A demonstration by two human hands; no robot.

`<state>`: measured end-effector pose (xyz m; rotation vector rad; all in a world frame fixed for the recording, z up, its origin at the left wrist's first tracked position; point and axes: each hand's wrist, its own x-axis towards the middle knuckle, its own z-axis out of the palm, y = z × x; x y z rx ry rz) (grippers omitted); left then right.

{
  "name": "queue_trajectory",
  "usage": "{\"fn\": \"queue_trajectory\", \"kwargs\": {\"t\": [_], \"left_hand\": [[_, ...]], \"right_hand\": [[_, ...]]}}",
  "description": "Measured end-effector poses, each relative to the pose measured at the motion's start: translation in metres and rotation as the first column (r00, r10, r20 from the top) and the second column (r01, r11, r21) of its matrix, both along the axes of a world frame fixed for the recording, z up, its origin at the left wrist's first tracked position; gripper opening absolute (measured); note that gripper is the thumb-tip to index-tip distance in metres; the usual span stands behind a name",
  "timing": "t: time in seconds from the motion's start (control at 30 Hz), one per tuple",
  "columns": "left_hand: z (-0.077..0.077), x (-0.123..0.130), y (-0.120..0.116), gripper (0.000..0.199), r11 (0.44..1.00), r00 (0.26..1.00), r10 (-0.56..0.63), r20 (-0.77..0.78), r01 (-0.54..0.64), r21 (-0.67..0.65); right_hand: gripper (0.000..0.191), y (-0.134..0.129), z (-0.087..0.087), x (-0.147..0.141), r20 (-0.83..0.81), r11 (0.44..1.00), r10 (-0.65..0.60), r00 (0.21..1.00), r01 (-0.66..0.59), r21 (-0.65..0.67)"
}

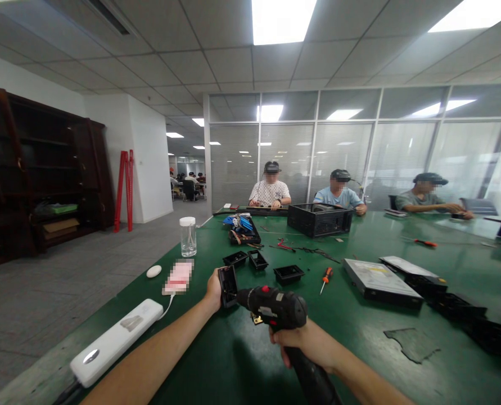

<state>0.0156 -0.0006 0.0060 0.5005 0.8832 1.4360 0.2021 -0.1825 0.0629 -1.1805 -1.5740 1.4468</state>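
My left hand [213,291] grips a black plastic box-like frame [228,286] by its left side, tilted up off the green table [183,349]. Wrapped round the handle of a black cordless drill [275,306] is my right hand [296,340]. The drill's nose points left into the frame's open side; whether its bit touches a screw is too small to tell. A small brass-coloured piece [256,319] shows just under the drill. Behind the held frame lie similar black frames [288,274], several of them empty-looking trays with raised rims.
An orange screwdriver [326,275], an optical drive [380,283] and more black parts [456,306] lie to the right. Farther back are a black case [320,219] and a cable tray [245,230]. A jar [188,237] and white power strip [117,340] stand left. Three people sit opposite.
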Motion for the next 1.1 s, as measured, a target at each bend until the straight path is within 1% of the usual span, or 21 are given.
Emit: {"fn": "queue_trajectory", "kwargs": {"t": [0.1, 0.4, 0.67, 0.87, 1.1], "left_hand": [[-0.0017, -0.0005, 0.0014, 0.019, 0.998, 0.999, -0.032, -0.022, 0.033, 0.044], [-0.0036, -0.0013, 0.0027, 0.020, 0.999, 0.999, -0.022, -0.032, 0.023, 0.036], [-0.0047, -0.0015, 0.0038, 0.019, 0.999, 0.999, -0.016, -0.038, 0.017, 0.032], [-0.0078, -0.0017, 0.0072, 0.019, 0.996, 0.999, -0.033, -0.033, 0.036, 0.082], [-0.0083, -0.0020, 0.0074, 0.019, 0.998, 1.000, -0.027, -0.014, 0.027, 0.059]], "right_hand": [[0.013, -0.0003, -0.0004, 0.0001, -0.009, 1.000, -0.013, 1.000, 0.013, -0.007], [0.008, -0.0007, 0.0030, -0.0007, -0.046, 1.000, 0.028, 0.999, -0.028, 0.000], [0.011, 0.0000, 0.0017, -0.0005, -0.010, 1.000, 0.009, 1.000, -0.009, 0.005], [0.011, 0.0012, -0.0010, -0.0001, -0.020, 1.000, 0.023, 1.000, -0.023, -0.010], [0.012, 0.0008, -0.0006, -0.0002, -0.031, 1.000, 0.010, 0.999, -0.010, -0.003]]}}
